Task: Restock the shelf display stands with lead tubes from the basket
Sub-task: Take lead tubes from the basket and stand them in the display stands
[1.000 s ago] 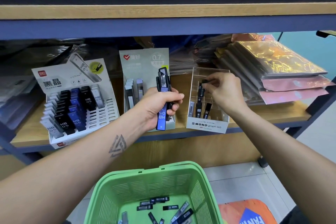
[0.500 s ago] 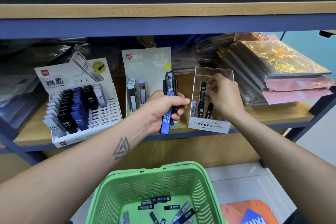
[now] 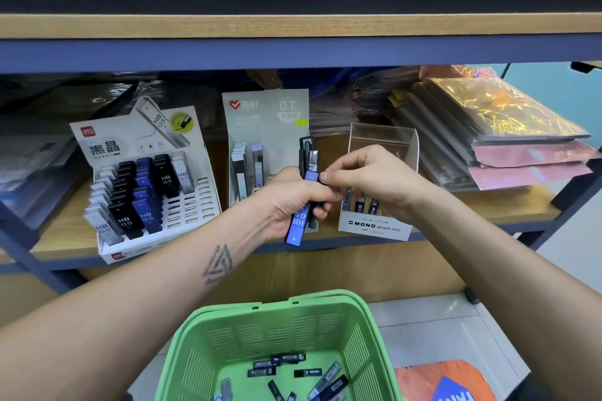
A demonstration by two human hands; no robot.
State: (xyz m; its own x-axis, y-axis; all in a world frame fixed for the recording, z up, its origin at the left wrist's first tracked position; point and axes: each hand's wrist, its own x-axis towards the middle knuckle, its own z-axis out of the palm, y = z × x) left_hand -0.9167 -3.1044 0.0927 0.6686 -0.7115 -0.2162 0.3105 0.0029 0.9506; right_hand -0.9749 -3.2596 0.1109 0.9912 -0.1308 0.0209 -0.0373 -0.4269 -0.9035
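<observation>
Your left hand (image 3: 293,202) is gripping a bundle of lead tubes (image 3: 304,192) – fingers curled fully round them, thumb side toward you. The bundle is standing close to upright, long axis running vertical with a slight lean, top ends pointing up toward the shelf above, bottom ends pointing down at the green basket (image 3: 228,335). The blue tube (image 3: 298,221) marked HB 0.5 is sticking out below your fist; the black and clear ones are poking out above it.

Your right hand (image 3: 374,179) is reaching in from the right, fingers bent narrow, fingertips (image 3: 325,176) pinching at the upper part of the bundle, just above your left fist. You are holding both hands in front of the shelf edge (image 3: 456,234), between the 0.7 card stand (image 3: 265,117) and the MONO graph MG box (image 3: 374,226).

The MONO box is sitting just right of the hands, a few dark tubes standing in its front row. The white tiered display stand (image 3: 195,202) on the left is carrying black, blue and grey HB 0.5 tubes leaning back in rows – its right-hand slots are showing bare. More loose tubes (image 3: 283,365) are lying flat in the basket bottom, pointing every which way.
</observation>
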